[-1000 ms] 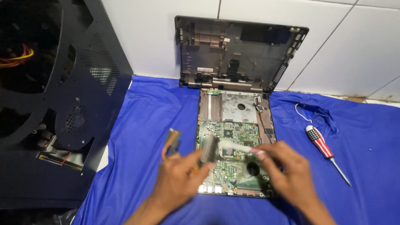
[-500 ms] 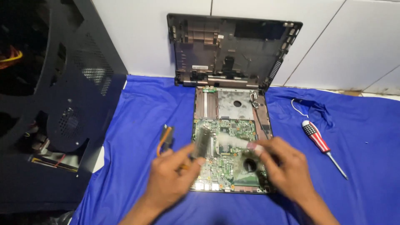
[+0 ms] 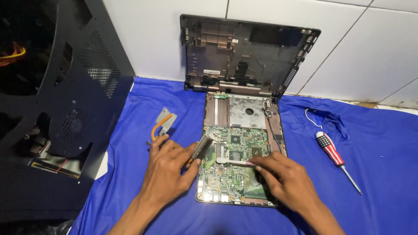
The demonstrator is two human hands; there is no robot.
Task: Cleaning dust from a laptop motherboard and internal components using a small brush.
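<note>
The left hand (image 3: 167, 172) is closed around a copper heat pipe assembly (image 3: 174, 130), its fingers wrapped over the pipe while the finned metal end pokes out at the left edge of the green motherboard (image 3: 233, 163). The flat plate end of that assembly lies further left of the motherboard, on the blue cloth (image 3: 130, 174) (which covers the counter). The right hand (image 3: 285, 178) pinches a slim white tool (image 3: 233, 162), possibly a small brush or spatula, with its tip resting on the middle of the motherboard. The motherboard sits in an opened laptop base (image 3: 278, 135), whose dark lid shell (image 3: 248, 52) leans on the tiled wall behind. Right of the motherboard, well apart, lies a red-handled screwdriver (image 3: 333, 154). Far left of the motherboard stands a black computer case (image 3: 61, 109).
</note>
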